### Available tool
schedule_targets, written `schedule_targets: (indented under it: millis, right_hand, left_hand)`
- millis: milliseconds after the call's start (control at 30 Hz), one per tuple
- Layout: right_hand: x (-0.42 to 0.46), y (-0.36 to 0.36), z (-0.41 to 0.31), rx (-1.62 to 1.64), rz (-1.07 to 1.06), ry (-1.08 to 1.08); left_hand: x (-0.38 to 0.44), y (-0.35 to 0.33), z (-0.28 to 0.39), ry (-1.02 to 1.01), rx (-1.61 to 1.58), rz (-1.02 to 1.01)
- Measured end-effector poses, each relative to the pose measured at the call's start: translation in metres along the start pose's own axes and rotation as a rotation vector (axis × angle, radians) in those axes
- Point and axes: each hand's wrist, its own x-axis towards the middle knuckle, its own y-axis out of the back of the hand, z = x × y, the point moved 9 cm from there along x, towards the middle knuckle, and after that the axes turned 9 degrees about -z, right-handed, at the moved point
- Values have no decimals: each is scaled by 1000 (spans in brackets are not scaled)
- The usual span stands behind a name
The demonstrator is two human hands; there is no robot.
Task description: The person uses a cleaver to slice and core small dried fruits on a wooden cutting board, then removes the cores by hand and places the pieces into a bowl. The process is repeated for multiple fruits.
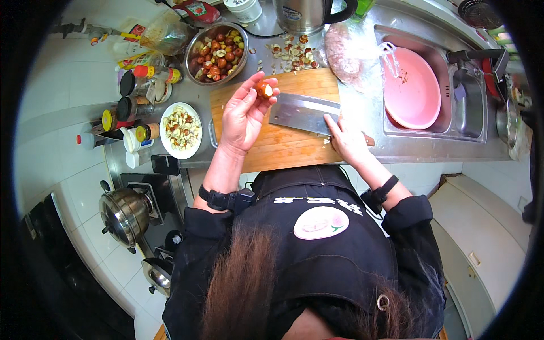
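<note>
My left hand (244,117) is raised palm up above the cutting board, holding a red-brown jujube (264,90) between thumb and fingers. A pale cut patch shows on the fruit. My right hand (347,140) grips a cleaver (302,114) near its wooden handle, the index finger stretched along the blade. The blade's broad side faces up, over the wooden cutting board (250,151). Behind the board, a steel bowl (192,70) holds whole red and green jujubes with some pale pieces. Left of the board, a white plate (165,144) carries cut jujube pieces.
Scattered jujube scraps (293,57) lie beyond the board, near a steel kettle (299,17) and a plastic bag (344,55). A pink basin (418,102) sits in the sink (446,55). Jars (131,108) crowd the left; a lidded pot (125,214) stands on the stove.
</note>
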Motion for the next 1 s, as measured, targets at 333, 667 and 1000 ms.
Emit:
schedule_targets:
  millis: [333,667,1000]
  right_hand:
    - [60,123,-64,1344,132,-98]
    - [19,104,-42,1591,169,-358]
    - [-12,105,52,1909,215,-426]
  left_hand:
    - [-11,-56,-9,94,80,-152]
    - [-9,-79,-55,79,107,-287]
    - [45,-135,-125,150,266,-174]
